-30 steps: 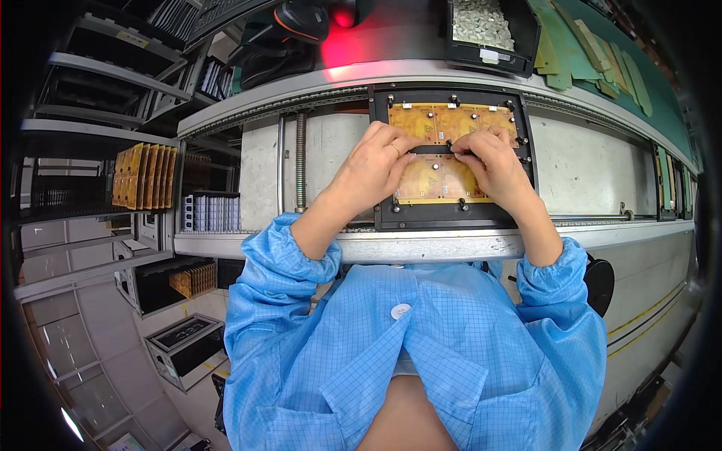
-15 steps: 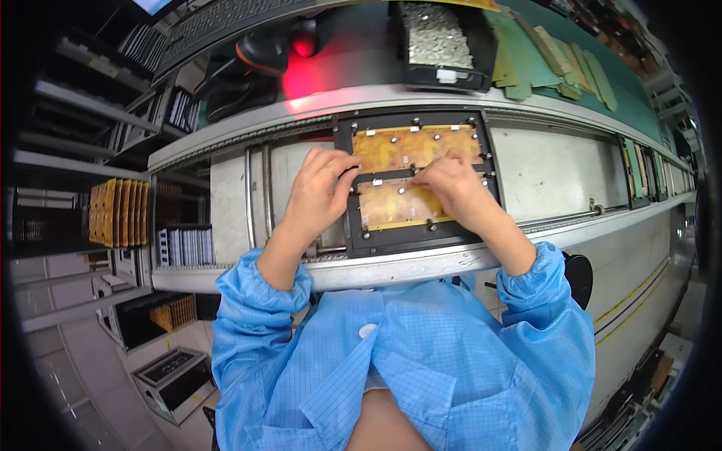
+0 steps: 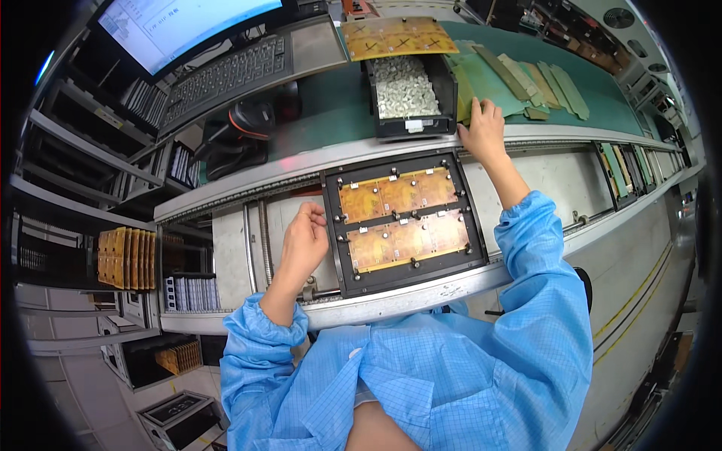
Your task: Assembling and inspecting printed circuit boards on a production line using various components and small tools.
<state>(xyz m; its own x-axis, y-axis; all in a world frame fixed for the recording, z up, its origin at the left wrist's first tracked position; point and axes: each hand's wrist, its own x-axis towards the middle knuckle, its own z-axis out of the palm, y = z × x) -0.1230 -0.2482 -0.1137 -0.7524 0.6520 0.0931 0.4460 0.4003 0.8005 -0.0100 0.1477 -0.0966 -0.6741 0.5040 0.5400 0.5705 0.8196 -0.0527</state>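
Two yellow-brown circuit boards (image 3: pixel 436 234) lie one beyond the other in a black fixture frame (image 3: pixel 376 281), held by small black clips, with small white parts on them. My left hand (image 3: pixel 304 242) hovers just left of the frame, fingers curled together; whatever they may hold is hidden. Beyond the rail, my right hand (image 3: pixel 485 134) is at the right front corner of a black bin (image 3: pixel 414 128) full of small white parts (image 3: pixel 406 89). Its thumb and fingers are apart, close to the bin's side and the green strips (image 3: pixel 500 79), with nothing visible in them.
Metal conveyor rails (image 3: pixel 248 180) run across in front of me. Behind them are a scanner (image 3: pixel 248 120), a keyboard (image 3: pixel 226 79), a monitor (image 3: pixel 180 26) and a marked yellow board (image 3: pixel 398 37) at the bin's back. Several boards (image 3: pixel 124 258) stand racked at left.
My right hand has left the boards and moved away to the bin's right corner. My left hand has drawn back from the board's left edge. The view has shifted, showing more of the bench.
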